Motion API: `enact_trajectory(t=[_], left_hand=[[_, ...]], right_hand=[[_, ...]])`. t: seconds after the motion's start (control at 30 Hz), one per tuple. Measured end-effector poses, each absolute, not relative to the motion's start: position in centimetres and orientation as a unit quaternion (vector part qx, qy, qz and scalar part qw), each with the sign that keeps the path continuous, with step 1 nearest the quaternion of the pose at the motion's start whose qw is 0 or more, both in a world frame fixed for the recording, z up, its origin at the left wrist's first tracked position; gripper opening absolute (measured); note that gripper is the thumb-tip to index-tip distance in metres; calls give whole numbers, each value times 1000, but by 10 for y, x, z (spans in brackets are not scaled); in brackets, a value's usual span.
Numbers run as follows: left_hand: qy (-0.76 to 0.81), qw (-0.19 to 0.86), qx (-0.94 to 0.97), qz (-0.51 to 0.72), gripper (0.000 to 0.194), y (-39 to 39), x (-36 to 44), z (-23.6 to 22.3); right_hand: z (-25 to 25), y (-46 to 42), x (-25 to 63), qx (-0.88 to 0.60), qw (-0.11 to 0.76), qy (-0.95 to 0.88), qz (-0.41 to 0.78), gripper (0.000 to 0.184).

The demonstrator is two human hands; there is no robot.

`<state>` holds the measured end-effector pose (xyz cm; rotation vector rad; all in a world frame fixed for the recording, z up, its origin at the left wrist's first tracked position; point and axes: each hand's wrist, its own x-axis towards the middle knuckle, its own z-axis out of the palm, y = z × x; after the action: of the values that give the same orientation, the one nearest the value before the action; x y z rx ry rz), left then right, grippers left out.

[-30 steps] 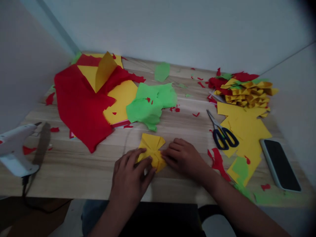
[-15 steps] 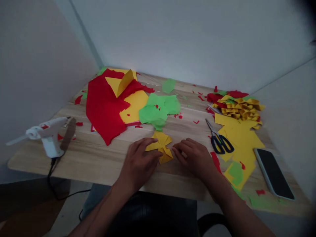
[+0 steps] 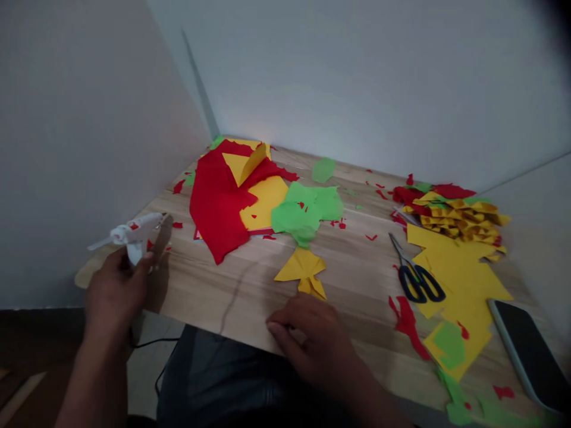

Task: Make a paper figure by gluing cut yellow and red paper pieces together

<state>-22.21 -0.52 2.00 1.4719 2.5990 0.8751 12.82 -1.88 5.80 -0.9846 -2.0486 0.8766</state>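
Note:
My left hand is at the table's left edge, its fingers wrapped round the handle of a white glue gun whose nozzle points left. My right hand rests near the front edge of the wooden table, fingers loosely curled, holding nothing that I can see. Just beyond it lies a folded yellow paper piece, free of both hands.
Red paper, yellow paper and crumpled green paper lie at the back left. Black-handled scissors, yellow sheets, a pile of folded yellow pieces and a phone are at the right. Red scraps are scattered about.
Both hands have let go of the folded yellow piece. My left hand moved far left and took hold of the glue gun; my right hand drew back toward the front edge. The view turned left.

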Motion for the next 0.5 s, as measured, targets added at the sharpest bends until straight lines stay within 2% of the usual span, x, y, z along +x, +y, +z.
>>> enact_trajectory(t=[0.03,0.13,0.17,0.23,0.3,0.4,0.5], left_hand=[[859,55,447,244,35,-2,-218,27],[876,38,395,275,38,-3,-187,45],[866,45,404,291,38,-6,-172,51],[852,37,425,303,37,-15,-141,59],[827,43,463,314,33,-24,-112,64],[790,118,519,303,23,-33,-83,65],[740,99,573,338,15,-37,-70,59]], right_hand=[[57,-20,121,-378,338,-787,350,17],[50,-24,97,-390,305,-760,421,12],[47,-25,89,-395,295,-740,458,18],[41,-25,73,-400,294,-677,543,41],[39,-24,57,-379,325,-590,634,55],[38,-21,40,-346,391,-476,708,44],[36,-20,37,-393,428,-433,689,40]])
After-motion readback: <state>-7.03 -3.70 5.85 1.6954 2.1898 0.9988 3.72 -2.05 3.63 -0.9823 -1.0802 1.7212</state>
